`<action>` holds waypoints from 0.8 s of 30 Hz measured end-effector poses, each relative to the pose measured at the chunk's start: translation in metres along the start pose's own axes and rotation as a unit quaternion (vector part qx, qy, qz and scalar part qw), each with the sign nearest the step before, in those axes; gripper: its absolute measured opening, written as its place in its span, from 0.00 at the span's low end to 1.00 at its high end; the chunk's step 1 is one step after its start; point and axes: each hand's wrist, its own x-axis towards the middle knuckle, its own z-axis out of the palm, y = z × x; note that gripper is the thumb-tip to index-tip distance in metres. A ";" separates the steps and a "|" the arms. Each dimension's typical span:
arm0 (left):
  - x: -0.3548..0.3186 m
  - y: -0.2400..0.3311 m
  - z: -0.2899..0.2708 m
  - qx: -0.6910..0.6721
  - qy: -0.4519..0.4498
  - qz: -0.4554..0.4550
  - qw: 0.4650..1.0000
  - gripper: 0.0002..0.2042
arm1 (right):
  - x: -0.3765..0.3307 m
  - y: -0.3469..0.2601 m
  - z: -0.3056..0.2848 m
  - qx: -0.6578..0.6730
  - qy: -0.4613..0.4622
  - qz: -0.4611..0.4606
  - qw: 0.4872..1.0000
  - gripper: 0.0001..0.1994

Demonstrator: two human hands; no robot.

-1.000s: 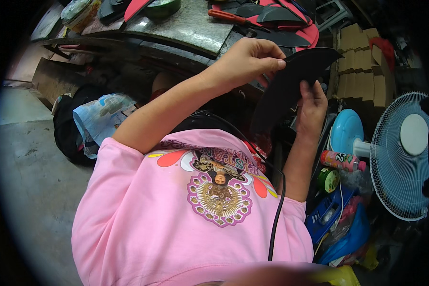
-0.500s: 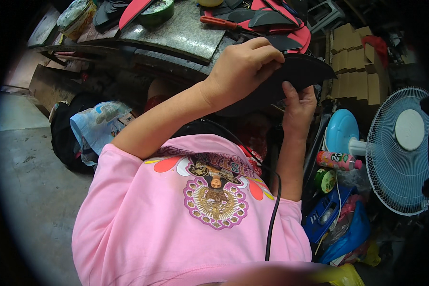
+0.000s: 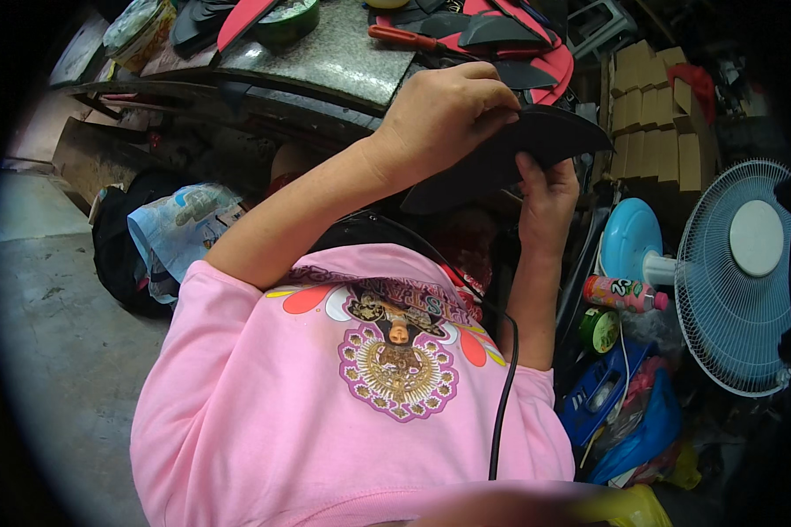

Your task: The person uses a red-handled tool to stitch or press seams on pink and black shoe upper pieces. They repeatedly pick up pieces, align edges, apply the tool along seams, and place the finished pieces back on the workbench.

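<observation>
I hold a flat black curved piece of stiff material in front of me, just below the edge of a grey stone worktop. My left hand grips its upper edge from above, fingers curled over it. My right hand supports it from below, with the thumb pressed on its underside. The piece lies roughly level. My pink printed shirt fills the lower middle of the view, and a black cable runs down over it.
On the worktop lie red and black cut pieces, a green tape roll and a jar. To the right stand stacked cardboard, a light blue fan, a pink bottle and blue plastic clutter. A plastic bag sits on the left floor.
The black piece has swung from steeply tilted to roughly level. Both hands kept their grip and shifted slightly right with it.
</observation>
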 end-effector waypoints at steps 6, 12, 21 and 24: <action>0.003 -0.001 -0.007 0.088 -0.042 0.031 0.995 0.05 | -0.001 -0.002 0.002 -0.005 0.002 0.001 1.000 0.16; 0.002 -0.004 -0.008 0.108 -0.056 0.035 0.992 0.06 | 0.002 -0.007 0.005 -0.016 -0.005 0.001 1.000 0.13; 0.001 -0.013 -0.007 -0.111 -0.107 -0.125 0.980 0.07 | 0.004 -0.007 0.010 -0.020 -0.015 0.000 1.000 0.11; 0.001 -0.014 -0.008 -0.186 -0.118 -0.178 0.959 0.07 | 0.005 -0.007 0.010 -0.020 -0.014 -0.003 1.000 0.11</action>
